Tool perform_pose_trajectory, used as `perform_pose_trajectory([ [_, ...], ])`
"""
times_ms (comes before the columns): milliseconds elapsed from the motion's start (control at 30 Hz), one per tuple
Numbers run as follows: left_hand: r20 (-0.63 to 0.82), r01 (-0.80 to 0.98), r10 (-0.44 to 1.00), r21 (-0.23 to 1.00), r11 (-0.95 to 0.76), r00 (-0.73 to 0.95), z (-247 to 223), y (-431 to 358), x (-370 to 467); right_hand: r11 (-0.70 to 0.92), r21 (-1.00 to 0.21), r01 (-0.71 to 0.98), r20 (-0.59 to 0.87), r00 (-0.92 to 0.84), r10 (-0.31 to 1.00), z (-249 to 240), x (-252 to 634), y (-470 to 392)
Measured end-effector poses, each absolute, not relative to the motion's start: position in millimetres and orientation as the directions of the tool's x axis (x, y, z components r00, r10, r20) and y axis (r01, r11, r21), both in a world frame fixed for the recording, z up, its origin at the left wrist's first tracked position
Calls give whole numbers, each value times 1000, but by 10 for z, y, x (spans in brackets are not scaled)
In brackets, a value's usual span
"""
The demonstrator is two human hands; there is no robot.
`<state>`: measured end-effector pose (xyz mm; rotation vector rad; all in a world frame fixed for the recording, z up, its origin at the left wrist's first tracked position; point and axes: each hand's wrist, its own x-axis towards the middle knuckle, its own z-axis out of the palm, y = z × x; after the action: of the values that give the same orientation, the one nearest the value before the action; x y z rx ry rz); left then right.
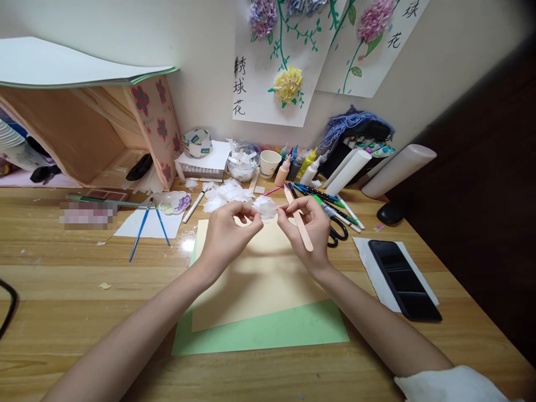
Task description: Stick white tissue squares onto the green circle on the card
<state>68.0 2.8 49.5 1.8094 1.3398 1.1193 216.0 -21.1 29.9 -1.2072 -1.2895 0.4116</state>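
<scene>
A thin white piece of tissue paper (265,207) is stretched between my two hands above a cream sheet (259,279). My left hand (230,231) pinches its left edge with thumb and forefinger. The thumb and forefinger of my right hand (307,231) close at its right edge. A wooden craft stick (299,220) with a pinkish upper tip slants through the right hand's fingers. Just behind the left hand lies a loose pile of white paper pieces (228,194). Under the cream sheet is a green sheet (268,332).
Black-handled scissors (338,230) and several pens lie right of my right hand. Paint bottles (282,170), a paper cup (270,163) and a bowl (242,163) stand behind. Brushes (140,234) lie left, a phone (404,279) right. Flower pictures (288,106) hang on the wall.
</scene>
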Motion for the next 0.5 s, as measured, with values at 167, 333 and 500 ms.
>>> perform_pose_trajectory([
  [167, 242, 432, 966, 865, -256, 88, 488, 52, 674, 364, -875, 319, 466, 351, 813, 294, 2207, -151],
  [333, 201, 408, 978, 890, -206, 55, 478, 94, 653, 311, -913, 264, 398, 409, 821, 249, 2323, -38],
  [500, 128, 365, 991, 922, -130, 30, 437, 157, 631, 224, -929, 294, 330, 389, 860, 87, 2441, 99],
])
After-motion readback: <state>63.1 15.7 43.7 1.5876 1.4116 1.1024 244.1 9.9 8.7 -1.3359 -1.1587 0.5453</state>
